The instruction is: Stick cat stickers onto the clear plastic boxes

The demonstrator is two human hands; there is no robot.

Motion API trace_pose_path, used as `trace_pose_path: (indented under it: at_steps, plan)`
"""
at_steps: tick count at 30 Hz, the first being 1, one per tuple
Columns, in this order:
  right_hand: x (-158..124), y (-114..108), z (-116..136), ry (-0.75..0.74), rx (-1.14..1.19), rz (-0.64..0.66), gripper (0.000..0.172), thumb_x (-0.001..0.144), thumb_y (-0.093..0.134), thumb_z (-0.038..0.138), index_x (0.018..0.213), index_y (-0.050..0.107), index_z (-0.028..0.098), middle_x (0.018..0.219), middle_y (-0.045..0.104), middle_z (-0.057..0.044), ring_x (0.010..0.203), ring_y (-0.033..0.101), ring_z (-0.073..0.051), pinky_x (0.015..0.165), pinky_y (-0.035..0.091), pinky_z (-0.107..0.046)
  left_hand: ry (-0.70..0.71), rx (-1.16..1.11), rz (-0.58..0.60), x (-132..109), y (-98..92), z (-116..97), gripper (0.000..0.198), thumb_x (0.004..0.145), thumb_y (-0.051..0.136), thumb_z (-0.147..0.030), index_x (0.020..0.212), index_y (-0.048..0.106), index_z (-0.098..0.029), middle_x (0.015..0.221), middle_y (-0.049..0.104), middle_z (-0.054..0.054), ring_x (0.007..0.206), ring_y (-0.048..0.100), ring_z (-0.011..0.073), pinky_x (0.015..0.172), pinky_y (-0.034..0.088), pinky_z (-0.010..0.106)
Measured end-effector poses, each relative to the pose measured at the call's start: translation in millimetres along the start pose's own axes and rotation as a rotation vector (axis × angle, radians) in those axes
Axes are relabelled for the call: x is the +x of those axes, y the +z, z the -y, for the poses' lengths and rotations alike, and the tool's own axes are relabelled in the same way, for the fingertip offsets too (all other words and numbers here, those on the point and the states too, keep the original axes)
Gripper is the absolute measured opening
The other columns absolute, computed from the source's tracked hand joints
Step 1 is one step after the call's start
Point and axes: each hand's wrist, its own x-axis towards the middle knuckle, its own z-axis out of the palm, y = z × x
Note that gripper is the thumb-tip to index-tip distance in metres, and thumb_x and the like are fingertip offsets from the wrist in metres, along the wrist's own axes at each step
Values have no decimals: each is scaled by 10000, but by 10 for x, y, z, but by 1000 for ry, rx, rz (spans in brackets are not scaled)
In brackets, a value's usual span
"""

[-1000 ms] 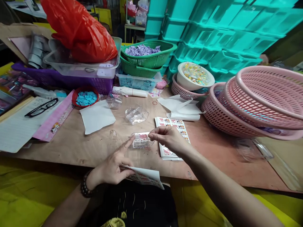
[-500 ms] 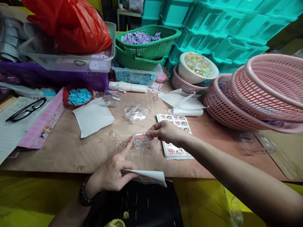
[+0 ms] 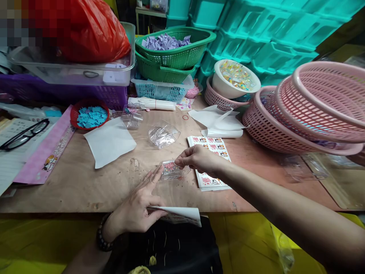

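A small clear plastic box (image 3: 170,173) lies on the table, with a red-printed sticker (image 3: 169,166) on its upper face. My left hand (image 3: 139,203) rests its outstretched fingertips against the box's left side. Between its thumb and lower fingers it grips a sheet of stickers (image 3: 182,215), white side up, which sticks out past the table's front edge. From the right, my right hand (image 3: 195,159) pinches with thumb and forefinger at the sticker's right edge. Partly under my right wrist lies a stack of printed sticker sheets (image 3: 209,182).
Crumpled clear plastic (image 3: 163,134) and a white backing sheet (image 3: 110,142) lie behind my hands. A red bowl of blue pieces (image 3: 91,116) and black glasses (image 3: 25,135) are at left. Pink baskets (image 3: 265,127) stand right, green baskets (image 3: 168,70) and teal bins (image 3: 256,42) behind.
The camera view has shifted slightly. Both hands stay almost in place, the right still pinching at the sticker on the box and the left still gripping the sheet.
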Motion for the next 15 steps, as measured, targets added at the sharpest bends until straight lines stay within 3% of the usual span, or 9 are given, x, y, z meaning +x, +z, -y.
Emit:
trace_pose_path:
  at_steps: [9, 15]
  plan:
    - [24, 27, 1, -23, -71, -17, 121, 717, 740, 185, 614, 690, 145, 509, 594, 27, 406, 319, -53, 409, 197, -240, 115, 117, 0, 121, -92, -125, 113, 847, 662, -182, 754, 726, -176, 1667, -86, -15, 1528, 126, 361, 1243, 153, 561]
    - [-7, 82, 13, -159, -353, -90, 153, 776, 690, 173, 626, 688, 143, 587, 657, -9, 510, 486, -92, 523, 348, -244, 92, 256, 33, 190, -72, -137, 141, 836, 648, -156, 695, 650, -153, 1675, 64, 71, 1524, 164, 336, 1232, 226, 534]
